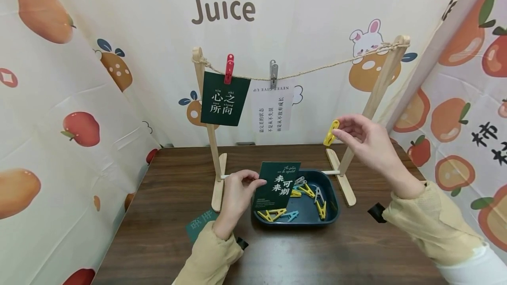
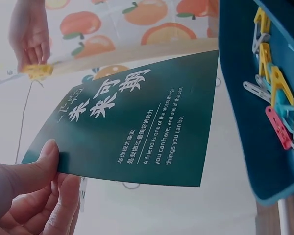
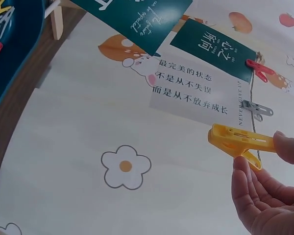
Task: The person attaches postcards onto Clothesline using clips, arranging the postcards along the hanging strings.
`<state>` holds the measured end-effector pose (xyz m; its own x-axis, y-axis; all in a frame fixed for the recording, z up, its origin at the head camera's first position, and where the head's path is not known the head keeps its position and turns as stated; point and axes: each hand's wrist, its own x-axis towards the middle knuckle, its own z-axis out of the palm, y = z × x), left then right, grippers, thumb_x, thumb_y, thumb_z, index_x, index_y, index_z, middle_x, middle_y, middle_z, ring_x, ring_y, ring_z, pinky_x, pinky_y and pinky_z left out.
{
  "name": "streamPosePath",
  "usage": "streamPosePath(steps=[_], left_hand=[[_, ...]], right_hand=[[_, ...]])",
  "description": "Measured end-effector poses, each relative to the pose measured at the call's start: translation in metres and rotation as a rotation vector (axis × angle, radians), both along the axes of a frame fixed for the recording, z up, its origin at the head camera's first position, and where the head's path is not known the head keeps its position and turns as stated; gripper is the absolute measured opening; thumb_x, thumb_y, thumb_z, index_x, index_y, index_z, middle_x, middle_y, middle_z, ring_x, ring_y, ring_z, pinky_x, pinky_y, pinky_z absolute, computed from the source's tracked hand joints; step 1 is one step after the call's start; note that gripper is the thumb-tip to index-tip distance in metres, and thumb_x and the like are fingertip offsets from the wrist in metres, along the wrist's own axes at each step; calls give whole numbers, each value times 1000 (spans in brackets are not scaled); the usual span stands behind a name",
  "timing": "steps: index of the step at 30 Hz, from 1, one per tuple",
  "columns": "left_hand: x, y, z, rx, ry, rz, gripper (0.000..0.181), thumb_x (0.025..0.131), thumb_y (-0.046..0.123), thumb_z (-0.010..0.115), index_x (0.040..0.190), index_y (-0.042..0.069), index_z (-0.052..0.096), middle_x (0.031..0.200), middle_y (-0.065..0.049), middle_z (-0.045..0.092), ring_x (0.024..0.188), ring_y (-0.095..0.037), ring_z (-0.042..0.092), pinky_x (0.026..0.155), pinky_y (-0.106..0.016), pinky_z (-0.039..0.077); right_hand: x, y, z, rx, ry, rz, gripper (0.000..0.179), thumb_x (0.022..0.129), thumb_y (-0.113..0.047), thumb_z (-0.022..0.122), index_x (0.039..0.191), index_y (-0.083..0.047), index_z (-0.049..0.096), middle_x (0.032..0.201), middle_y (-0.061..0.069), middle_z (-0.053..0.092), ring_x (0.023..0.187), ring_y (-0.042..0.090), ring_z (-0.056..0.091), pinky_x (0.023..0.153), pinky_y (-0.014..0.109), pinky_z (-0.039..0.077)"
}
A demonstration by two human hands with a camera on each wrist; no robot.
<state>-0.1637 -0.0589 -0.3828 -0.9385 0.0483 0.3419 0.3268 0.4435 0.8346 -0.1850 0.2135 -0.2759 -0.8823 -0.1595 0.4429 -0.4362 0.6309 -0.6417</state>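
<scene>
My left hand pinches a dark green card with white lettering by its left edge, holding it up in front of the tray. In the left wrist view the thumb lies on the face of the card. At the right, my right hand holds a yellow clothespin between thumb and fingertips, below the twine. The right wrist view shows the clothespin gripped by its handle ends. On the twine hang a green card under a red clothespin and a white card under a grey clothespin.
A dark blue tray with several loose clothespins stands on the wooden table. Another green card lies beside my left forearm. The twine runs between two wooden posts with flat feet. Fruit-print curtains surround the table.
</scene>
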Motion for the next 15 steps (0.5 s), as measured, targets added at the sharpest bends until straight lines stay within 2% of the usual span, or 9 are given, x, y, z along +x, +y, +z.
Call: streamPosePath(steps=[7,11,15], left_hand=[[-7,14,8,12,-10,-6,10,72,14,72,73,6,65,71,-1,62,63,-11,52,57,-22,46],[-12,20,12,15,7,-20,10,73,14,71,74,6,66,74,-1,63,66,-10,53,61,-22,47],[-18,26,15,19,24,-35,10,73,14,71,75,5,66,73,-1,63,62,-10,52,58,-21,47]], right_hand=[[-4,-1,12,8,-19,6,27,85,-11,59,109,2,55,93,11,58,76,2,53,66,9,41],[-7,-3,21,17,-17,6,27,86,-11,58,109,2,54,92,11,57,73,2,54,64,10,41],[-9,-4,29,29,-5,1,28,86,-12,58,109,3,54,93,12,57,71,1,54,63,10,42]])
